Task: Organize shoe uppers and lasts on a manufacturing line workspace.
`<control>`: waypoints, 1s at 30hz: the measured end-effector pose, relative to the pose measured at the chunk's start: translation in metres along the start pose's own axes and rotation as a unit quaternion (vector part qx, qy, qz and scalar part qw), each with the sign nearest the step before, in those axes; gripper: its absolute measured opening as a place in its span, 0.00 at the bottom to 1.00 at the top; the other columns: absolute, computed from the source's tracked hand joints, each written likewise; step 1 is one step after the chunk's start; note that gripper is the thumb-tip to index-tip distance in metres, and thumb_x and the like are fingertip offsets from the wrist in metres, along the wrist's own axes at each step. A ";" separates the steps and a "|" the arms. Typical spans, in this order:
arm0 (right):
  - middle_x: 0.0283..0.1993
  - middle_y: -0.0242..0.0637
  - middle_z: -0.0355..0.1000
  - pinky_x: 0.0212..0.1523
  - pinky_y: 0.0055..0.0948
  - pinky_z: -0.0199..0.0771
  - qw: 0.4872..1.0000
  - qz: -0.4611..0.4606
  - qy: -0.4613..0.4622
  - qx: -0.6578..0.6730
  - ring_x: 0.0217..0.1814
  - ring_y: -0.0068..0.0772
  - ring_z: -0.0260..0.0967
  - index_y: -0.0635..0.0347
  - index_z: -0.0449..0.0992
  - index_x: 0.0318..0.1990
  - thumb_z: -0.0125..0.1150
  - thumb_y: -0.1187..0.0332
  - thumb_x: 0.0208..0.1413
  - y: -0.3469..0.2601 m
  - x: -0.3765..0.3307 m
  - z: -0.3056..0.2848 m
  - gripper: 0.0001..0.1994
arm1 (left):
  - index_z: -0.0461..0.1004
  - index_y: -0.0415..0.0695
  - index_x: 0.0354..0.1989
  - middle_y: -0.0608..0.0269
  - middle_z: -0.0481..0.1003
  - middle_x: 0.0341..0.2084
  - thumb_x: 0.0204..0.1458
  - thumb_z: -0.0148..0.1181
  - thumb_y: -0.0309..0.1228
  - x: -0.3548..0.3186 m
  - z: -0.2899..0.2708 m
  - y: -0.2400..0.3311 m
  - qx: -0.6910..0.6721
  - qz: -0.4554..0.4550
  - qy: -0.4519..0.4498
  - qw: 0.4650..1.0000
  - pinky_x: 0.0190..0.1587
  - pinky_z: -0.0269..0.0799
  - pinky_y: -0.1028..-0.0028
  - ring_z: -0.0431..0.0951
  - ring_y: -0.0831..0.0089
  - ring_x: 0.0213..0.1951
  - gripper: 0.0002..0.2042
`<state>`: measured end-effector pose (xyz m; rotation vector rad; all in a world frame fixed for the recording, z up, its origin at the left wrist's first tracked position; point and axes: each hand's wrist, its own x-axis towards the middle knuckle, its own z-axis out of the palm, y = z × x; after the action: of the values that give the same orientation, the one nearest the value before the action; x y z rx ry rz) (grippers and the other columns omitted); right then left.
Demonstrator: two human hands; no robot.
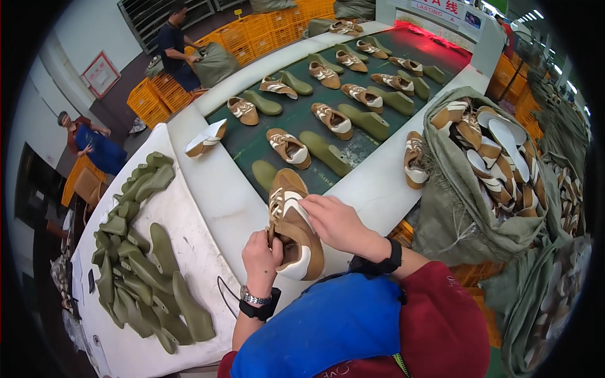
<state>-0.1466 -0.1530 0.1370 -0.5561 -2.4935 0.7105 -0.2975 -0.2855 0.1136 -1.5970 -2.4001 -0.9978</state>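
A brown suede shoe (301, 239) with white stripes and a white heel patch is held in front of me, toe pointing away. My left hand (261, 258) pinches the edge of its opening by the laces and tongue. Along the shoe's right side, the fingers of my right hand (337, 223) press on the white stripe, with the thumb side partly hidden. Just beyond the toe, a green shoe last (263, 174) rests on the dark green conveyor belt (236, 142). More brown shoes (288, 148) and green lasts (325, 153) lie in rows on that belt.
A heap of green lasts (135, 271) covers part of the white table (217, 271) at left. At right stands a sack (450, 217) full of shoes, with a single shoe (414, 160) beside it. One person (173, 47) handles a sack near orange crates (252, 38); another (88, 142) is far left.
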 end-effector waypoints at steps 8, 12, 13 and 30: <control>0.36 0.37 0.67 0.32 0.37 0.70 0.996 -0.079 0.037 -0.007 0.37 0.41 0.68 0.58 0.71 0.42 0.62 0.68 0.41 -0.022 0.010 0.017 0.17 | 0.71 0.38 0.28 0.54 0.69 0.20 0.47 0.57 0.28 0.000 -0.010 0.015 -0.025 0.043 0.043 0.998 0.25 0.68 0.64 0.71 0.55 0.23 0.06; 0.33 0.41 0.66 0.32 0.37 0.72 0.988 -0.096 0.103 0.058 0.33 0.43 0.69 0.58 0.70 0.39 0.56 0.75 0.42 -0.027 0.014 0.022 0.13 | 0.70 0.37 0.40 0.50 0.74 0.26 0.47 0.55 0.25 -0.003 -0.014 0.020 -0.092 0.001 0.076 0.993 0.29 0.70 0.64 0.75 0.54 0.27 0.10; 0.32 0.41 0.67 0.32 0.36 0.72 0.988 -0.087 0.105 0.075 0.32 0.44 0.69 0.59 0.70 0.38 0.56 0.76 0.41 -0.026 0.013 0.023 0.13 | 0.68 0.37 0.44 0.48 0.75 0.29 0.49 0.54 0.24 -0.005 -0.017 0.017 -0.106 -0.009 0.055 0.993 0.29 0.72 0.65 0.77 0.55 0.28 0.13; 0.39 0.37 0.64 0.32 0.23 0.69 0.967 -0.054 0.055 0.244 0.29 0.26 0.66 0.61 0.68 0.43 0.56 0.80 0.44 -0.031 0.017 0.023 0.16 | 0.71 0.49 0.47 0.58 0.69 0.24 0.47 0.50 0.18 0.001 -0.040 -0.001 -0.075 0.084 -0.035 0.993 0.28 0.69 0.68 0.72 0.60 0.26 0.18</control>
<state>-0.1799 -0.1776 0.1434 -0.2657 -2.1158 1.1668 -0.3091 -0.3072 0.1446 -1.8788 -2.2347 -1.1316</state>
